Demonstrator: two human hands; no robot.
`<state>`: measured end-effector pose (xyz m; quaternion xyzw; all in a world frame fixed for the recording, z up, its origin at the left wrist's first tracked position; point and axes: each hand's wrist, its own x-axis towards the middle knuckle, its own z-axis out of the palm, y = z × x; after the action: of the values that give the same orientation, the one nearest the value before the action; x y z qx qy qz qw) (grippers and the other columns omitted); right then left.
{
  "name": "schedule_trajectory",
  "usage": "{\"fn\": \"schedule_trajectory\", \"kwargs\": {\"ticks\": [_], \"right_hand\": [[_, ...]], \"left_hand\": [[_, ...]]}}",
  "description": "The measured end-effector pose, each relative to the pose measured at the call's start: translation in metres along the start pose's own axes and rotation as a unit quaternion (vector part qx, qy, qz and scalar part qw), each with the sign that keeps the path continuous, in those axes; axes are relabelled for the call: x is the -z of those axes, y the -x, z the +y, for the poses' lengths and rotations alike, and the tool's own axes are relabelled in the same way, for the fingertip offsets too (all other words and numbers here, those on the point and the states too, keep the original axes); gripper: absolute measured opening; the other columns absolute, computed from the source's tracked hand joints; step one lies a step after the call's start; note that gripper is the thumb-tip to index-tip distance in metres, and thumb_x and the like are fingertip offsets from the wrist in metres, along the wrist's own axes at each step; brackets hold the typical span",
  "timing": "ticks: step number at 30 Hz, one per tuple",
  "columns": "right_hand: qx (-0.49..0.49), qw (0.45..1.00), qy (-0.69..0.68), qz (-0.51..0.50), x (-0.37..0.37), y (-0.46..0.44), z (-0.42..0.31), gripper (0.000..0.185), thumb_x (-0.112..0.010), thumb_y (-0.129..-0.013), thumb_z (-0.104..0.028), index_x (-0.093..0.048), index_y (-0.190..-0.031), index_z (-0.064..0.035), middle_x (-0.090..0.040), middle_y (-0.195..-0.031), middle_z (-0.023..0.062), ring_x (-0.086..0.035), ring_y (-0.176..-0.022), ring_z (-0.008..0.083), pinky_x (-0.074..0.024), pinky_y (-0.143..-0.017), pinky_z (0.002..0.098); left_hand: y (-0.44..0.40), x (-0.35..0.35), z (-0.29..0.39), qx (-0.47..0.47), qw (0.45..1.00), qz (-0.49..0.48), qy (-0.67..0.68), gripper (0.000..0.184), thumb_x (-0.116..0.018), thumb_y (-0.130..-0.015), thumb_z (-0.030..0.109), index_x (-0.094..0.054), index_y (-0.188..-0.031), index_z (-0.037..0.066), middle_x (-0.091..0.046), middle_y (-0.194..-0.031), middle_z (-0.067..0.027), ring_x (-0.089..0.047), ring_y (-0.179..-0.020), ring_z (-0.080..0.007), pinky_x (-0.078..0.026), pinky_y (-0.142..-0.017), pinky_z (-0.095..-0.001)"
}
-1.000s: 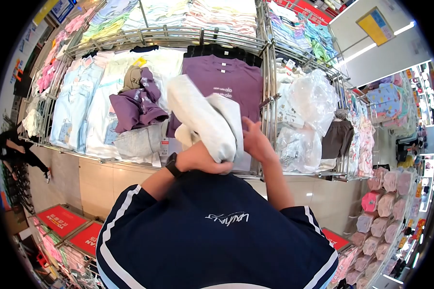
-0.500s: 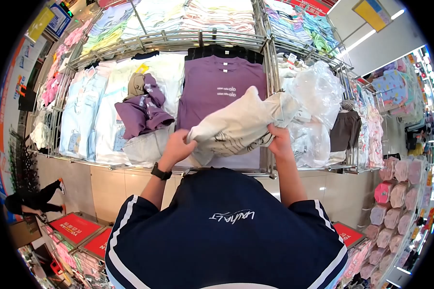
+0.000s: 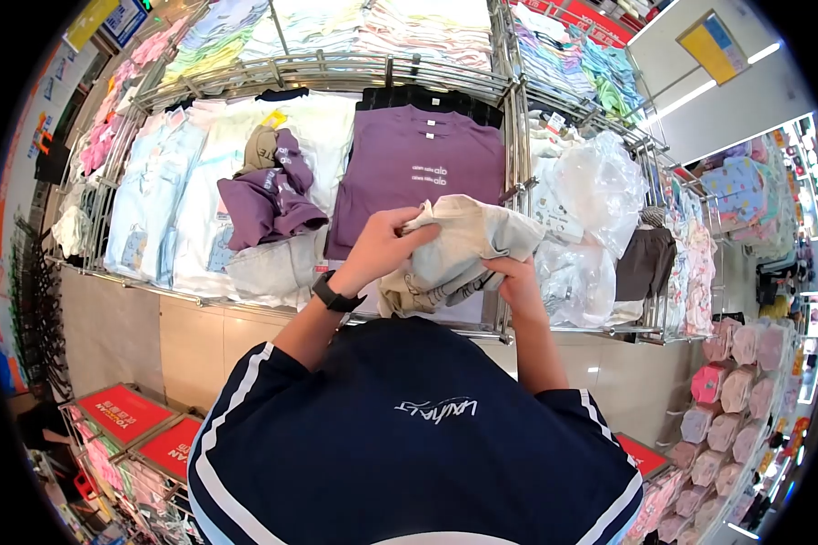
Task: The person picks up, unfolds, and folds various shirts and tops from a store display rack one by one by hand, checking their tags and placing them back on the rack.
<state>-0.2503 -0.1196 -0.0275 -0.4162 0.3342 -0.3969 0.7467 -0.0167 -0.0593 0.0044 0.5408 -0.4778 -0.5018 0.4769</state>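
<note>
A cream garment with dark lettering (image 3: pixel 473 241) is bunched up in front of my chest, over the near edge of the display. My left hand (image 3: pixel 393 238) pinches its upper left part, thumb on top of the cloth. Lower down on the opposite side, my right hand (image 3: pixel 516 280) grips the garment, its fingertips partly hidden by fabric. Just beyond lie flat purple shirts (image 3: pixel 418 163) with small white print. Left of them is a crumpled purple garment (image 3: pixel 268 204) with a brown piece at its top.
Metal rails (image 3: pixel 218 304) edge the display. Light blue clothes (image 3: pixel 150 204) lie at its left, with white clothes beside them. Clear plastic bags (image 3: pixel 595 195) and dark shorts (image 3: pixel 645 263) are to the right. Red signs (image 3: pixel 123 413) stand behind at lower left; packaged items (image 3: pixel 736 391) hang at far right.
The cream garment has gone from stretched out sideways to bunched together. My left hand has moved right and up, closer to my right hand. The person walking at far left is mostly out of view.
</note>
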Motion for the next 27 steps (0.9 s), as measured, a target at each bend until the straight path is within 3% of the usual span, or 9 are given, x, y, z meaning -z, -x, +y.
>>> {"fn": "schedule_trajectory", "kwargs": {"ticks": [4,5,8,9,10,12,19,25,27], "right_hand": [[0.041,0.993,-0.074,-0.085,-0.02,0.008,-0.026,0.059,-0.065,-0.074,0.004,-0.048,-0.13,-0.0025,-0.06,-0.114,0.0074,-0.057,-0.107,0.0199,-0.0417,-0.095,0.031],[0.075,0.994,0.01,-0.079,-0.037,0.011,-0.035,0.039,-0.067,-0.081,-0.004,-0.057,-0.119,-0.0027,-0.062,-0.099,0.004,-0.057,-0.092,0.0123,-0.0442,-0.084,0.0266],[0.069,0.937,0.342,-0.03,-0.033,0.006,-0.024,0.019,-0.069,-0.083,-0.008,-0.064,-0.1,-0.0019,-0.058,-0.08,-0.0007,-0.051,-0.075,0.0066,-0.0427,-0.068,0.0236],[0.124,0.929,0.346,0.041,-0.044,0.005,-0.024,0.012,-0.069,-0.085,-0.011,-0.063,-0.086,-0.0007,-0.051,-0.068,-0.0043,-0.043,-0.066,0.0047,-0.0374,-0.058,0.0233],[0.055,0.943,0.312,0.102,-0.053,0.008,-0.035,0.01,-0.066,-0.088,-0.01,-0.063,-0.088,0.0,-0.05,-0.07,-0.0043,-0.043,-0.066,0.0047,-0.0354,-0.057,0.0229],[0.098,0.951,0.256,0.143,-0.048,0.004,-0.038,0.008,-0.064,-0.089,-0.008,-0.063,-0.09,0.0003,-0.05,-0.07,-0.0042,-0.042,-0.067,0.0053,-0.0354,-0.058,0.0227],[0.167,0.928,0.311,0.123,-0.036,0.005,-0.024,0.01,-0.062,-0.09,-0.007,-0.064,-0.094,0.0011,-0.052,-0.072,-0.0029,-0.044,-0.07,0.0057,-0.0369,-0.061,0.0228],[0.151,0.935,0.27,0.172,-0.049,0.009,-0.028,0.015,-0.063,-0.09,-0.009,-0.062,-0.098,0.0036,-0.056,-0.077,-0.0011,-0.046,-0.072,0.0072,-0.0398,-0.064,0.0246],[0.145,0.938,0.261,0.175,-0.059,0.012,-0.026,0.019,-0.064,-0.088,-0.01,-0.062,-0.1,0.0044,-0.06,-0.079,0.0025,-0.052,-0.072,0.0113,-0.0434,-0.067,0.0278]], "left_hand": [[0.004,0.007,-0.008,-0.114,0.986,0.072,-0.099,0.017,-0.07,-0.083,0.007,-0.067,-0.099,0.001,-0.051,-0.075,0.0017,-0.046,-0.065,-0.0068,-0.037,-0.057,-0.0248],[0.007,0.005,0.0,-0.122,0.984,0.078,-0.107,0.02,-0.071,-0.082,0.006,-0.067,-0.1,0.001,-0.051,-0.076,0.0009,-0.046,-0.066,-0.0074,-0.037,-0.057,-0.0247],[0.008,0.001,0.009,-0.138,0.976,0.117,-0.122,0.024,-0.073,-0.077,0.003,-0.069,-0.101,0.003,-0.052,-0.075,-0.0028,-0.048,-0.065,-0.0118,-0.039,-0.059,-0.0258],[0.007,0.001,0.009,-0.143,0.973,0.133,-0.126,0.025,-0.073,-0.076,0.002,-0.069,-0.101,0.003,-0.053,-0.075,-0.0043,-0.049,-0.064,-0.0137,-0.04,-0.06,-0.0264],[0.006,0.003,0.01,-0.153,0.966,0.156,-0.136,0.025,-0.073,-0.075,0.002,-0.07,-0.1,0.003,-0.053,-0.075,-0.0042,-0.049,-0.064,-0.0138,-0.04,-0.059,-0.0263],[0.005,0.014,0.009,-0.173,0.951,0.204,-0.156,0.025,-0.073,-0.074,0.001,-0.07,-0.099,0.003,-0.052,-0.074,-0.0041,-0.05,-0.065,-0.0139,-0.039,-0.058,-0.0261],[0.017,0.022,-0.012,-0.168,0.961,0.21,-0.065,0.03,-0.065,-0.076,-0.012,-0.071,-0.1,0.004,-0.053,-0.091,-0.0034,-0.052,-0.073,-0.0086,-0.043,-0.062,-0.0198],[0.014,-0.01,-0.012,-0.185,0.955,0.232,0.014,0.059,-0.062,-0.08,-0.007,-0.045,-0.136,0.002,-0.046,-0.129,-0.0091,-0.052,-0.114,-0.0188,-0.045,-0.094,-0.0293],[0.025,-0.035,-0.012,-0.177,0.969,0.145,-0.092,0.06,-0.067,-0.078,0.001,-0.045,-0.134,0.0,-0.046,-0.132,-0.013,-0.049,-0.12,-0.0235,-0.044,-0.097,-0.0316]]}}
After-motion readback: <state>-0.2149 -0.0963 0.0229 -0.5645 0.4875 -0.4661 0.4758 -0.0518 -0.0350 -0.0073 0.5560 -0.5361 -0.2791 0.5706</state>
